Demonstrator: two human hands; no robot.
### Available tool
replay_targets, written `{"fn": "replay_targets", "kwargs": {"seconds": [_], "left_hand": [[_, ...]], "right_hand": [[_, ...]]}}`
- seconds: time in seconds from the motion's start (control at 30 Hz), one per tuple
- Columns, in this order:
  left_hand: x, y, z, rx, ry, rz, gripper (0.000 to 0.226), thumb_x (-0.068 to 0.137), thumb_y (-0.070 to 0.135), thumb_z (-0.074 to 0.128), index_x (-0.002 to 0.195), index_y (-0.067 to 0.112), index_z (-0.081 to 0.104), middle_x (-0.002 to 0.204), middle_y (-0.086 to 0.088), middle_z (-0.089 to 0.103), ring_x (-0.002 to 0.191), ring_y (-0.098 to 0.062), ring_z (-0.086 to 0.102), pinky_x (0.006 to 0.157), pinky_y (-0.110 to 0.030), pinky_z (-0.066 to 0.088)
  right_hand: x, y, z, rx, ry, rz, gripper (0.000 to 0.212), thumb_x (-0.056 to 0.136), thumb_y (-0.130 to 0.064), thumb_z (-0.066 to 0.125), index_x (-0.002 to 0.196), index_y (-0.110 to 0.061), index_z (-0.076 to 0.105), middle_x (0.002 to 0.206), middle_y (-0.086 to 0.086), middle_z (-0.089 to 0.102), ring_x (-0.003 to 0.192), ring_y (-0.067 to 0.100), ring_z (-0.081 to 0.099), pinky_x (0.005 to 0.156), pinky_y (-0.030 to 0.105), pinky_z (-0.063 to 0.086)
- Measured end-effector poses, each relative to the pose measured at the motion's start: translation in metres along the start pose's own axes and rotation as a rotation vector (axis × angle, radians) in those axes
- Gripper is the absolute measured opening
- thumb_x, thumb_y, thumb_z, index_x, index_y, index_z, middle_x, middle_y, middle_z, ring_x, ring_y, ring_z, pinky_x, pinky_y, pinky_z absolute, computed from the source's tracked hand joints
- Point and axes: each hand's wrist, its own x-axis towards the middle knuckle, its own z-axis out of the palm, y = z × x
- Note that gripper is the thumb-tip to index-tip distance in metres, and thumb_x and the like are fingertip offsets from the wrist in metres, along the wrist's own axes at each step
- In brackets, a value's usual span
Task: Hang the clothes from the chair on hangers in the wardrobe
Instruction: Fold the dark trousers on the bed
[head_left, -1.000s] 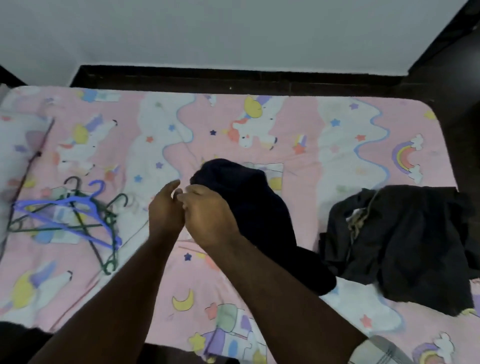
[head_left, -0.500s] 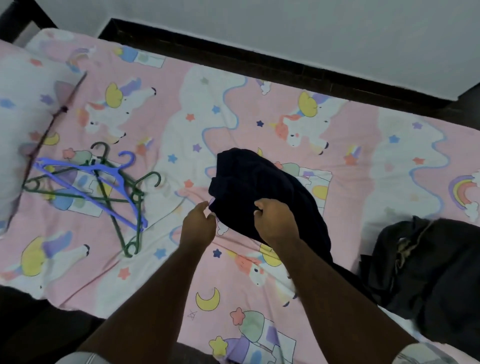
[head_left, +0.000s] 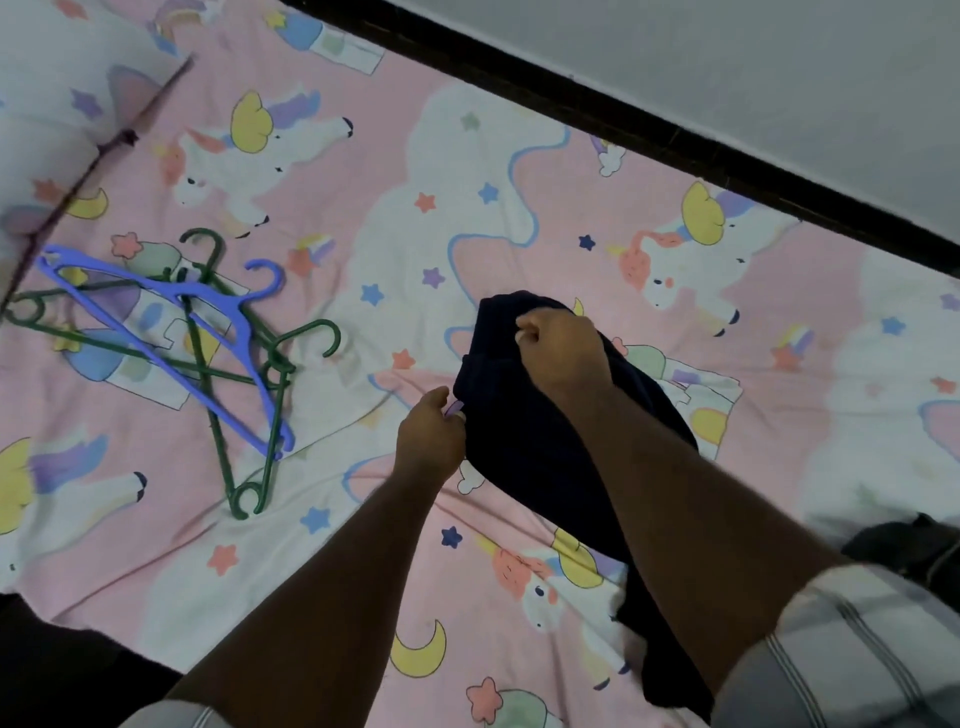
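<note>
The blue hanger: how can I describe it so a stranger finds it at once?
On the pink unicorn bedsheet, look left of the hands to the heap of hangers. The blue hanger lies on top of the green hangers; it alone is blue and broad, the others thin and dark green.

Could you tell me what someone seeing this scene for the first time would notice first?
The eye goes first to the dark navy garment at the centre of the pink unicorn bedsheet, gripped at its upper edge by the right hand and at its left edge by the left hand. Next comes the tangle of hangers at the left, a blue hanger lying across the green hangers. A second dark garment peeks in at the right edge.
</note>
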Motion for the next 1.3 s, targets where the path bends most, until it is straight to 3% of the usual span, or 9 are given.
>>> {"fn": "replay_targets", "kwargs": {"seconds": [0.2,0.33,0.43,0.6,0.7,0.8,0.97,1.1,1.3], "left_hand": [[0.022,-0.014,0.012,0.006,-0.013,0.067,0.030,0.099,0.016,0.047,0.125,0.015,0.061,0.115,-0.004,0.069,0.101,-0.024,0.061,0.080,-0.026,0.038],[0.024,-0.026,0.020,0.045,-0.050,0.078,0.030,0.098,0.021,0.055,0.127,0.013,0.059,0.114,-0.003,0.068,0.104,-0.025,0.061,0.082,-0.026,0.040],[0.020,-0.033,0.020,0.038,-0.056,0.051,0.020,0.096,0.024,0.061,0.115,0.017,0.064,0.108,0.000,0.069,0.103,-0.023,0.063,0.084,-0.028,0.044],[0.012,-0.039,-0.012,-0.076,0.043,0.012,0.007,0.094,0.014,0.061,0.098,0.012,0.065,0.097,-0.004,0.070,0.094,-0.024,0.063,0.082,-0.032,0.045],[0.014,-0.046,-0.038,-0.176,0.174,0.012,0.008,0.094,0.005,0.058,0.090,0.006,0.064,0.088,-0.008,0.067,0.086,-0.028,0.063,0.079,-0.036,0.046],[0.012,-0.038,-0.044,-0.390,0.089,-0.154,0.008,0.098,0.012,0.053,0.091,0.014,0.057,0.091,-0.008,0.065,0.085,-0.023,0.063,0.085,-0.046,0.054],[-0.007,-0.008,-0.035,-0.664,0.033,-0.263,0.007,0.103,0.009,0.042,0.100,0.011,0.048,0.099,-0.012,0.063,0.085,-0.030,0.073,0.074,-0.037,0.060],[-0.025,0.008,-0.040,-0.739,0.025,-0.235,0.012,0.098,0.000,0.049,0.107,0.007,0.049,0.103,-0.021,0.063,0.084,-0.029,0.068,0.071,-0.037,0.060],[-0.066,0.047,-0.063,-0.867,-0.086,-0.174,0.024,0.096,-0.005,0.058,0.118,0.004,0.056,0.102,-0.020,0.069,0.081,-0.027,0.070,0.076,-0.036,0.058]], "right_hand": [[0.066,-0.011,0.028,-0.346,-0.073,-0.146,0.025,0.098,-0.023,0.048,0.116,-0.017,0.065,0.119,0.004,0.066,0.112,0.029,0.059,0.093,0.038,0.044],[0.085,-0.008,0.045,-0.540,-0.183,-0.171,0.028,0.097,-0.035,0.052,0.119,-0.018,0.054,0.123,0.004,0.057,0.126,0.026,0.045,0.105,0.050,0.032],[0.085,-0.003,0.050,-0.627,-0.173,-0.156,0.033,0.096,-0.035,0.052,0.124,-0.017,0.055,0.123,0.005,0.054,0.119,0.028,0.046,0.104,0.051,0.033],[0.083,0.001,0.007,-0.266,0.031,-0.027,0.026,0.087,-0.019,0.054,0.106,-0.013,0.071,0.110,0.010,0.064,0.103,0.032,0.061,0.090,0.041,0.053],[0.086,0.012,-0.042,-0.043,0.156,0.024,0.017,0.086,-0.016,0.061,0.095,-0.010,0.074,0.101,0.009,0.071,0.096,0.029,0.065,0.079,0.029,0.049],[0.073,0.017,-0.065,0.035,0.067,-0.001,0.012,0.092,-0.013,0.061,0.100,-0.006,0.068,0.105,0.007,0.070,0.102,0.024,0.063,0.078,0.023,0.038],[0.048,0.029,-0.081,0.046,-0.051,0.019,0.021,0.099,-0.023,0.057,0.110,-0.007,0.052,0.112,0.014,0.063,0.105,0.031,0.060,0.080,0.031,0.040],[0.024,0.034,-0.117,0.040,-0.027,0.029,0.025,0.088,-0.027,0.074,0.107,-0.014,0.062,0.104,0.008,0.065,0.088,0.022,0.060,0.074,0.030,0.046],[-0.027,0.024,-0.187,-0.024,0.019,0.028,0.021,0.088,-0.012,0.072,0.109,-0.008,0.072,0.098,0.005,0.067,0.093,0.022,0.061,0.076,0.027,0.043]]}}
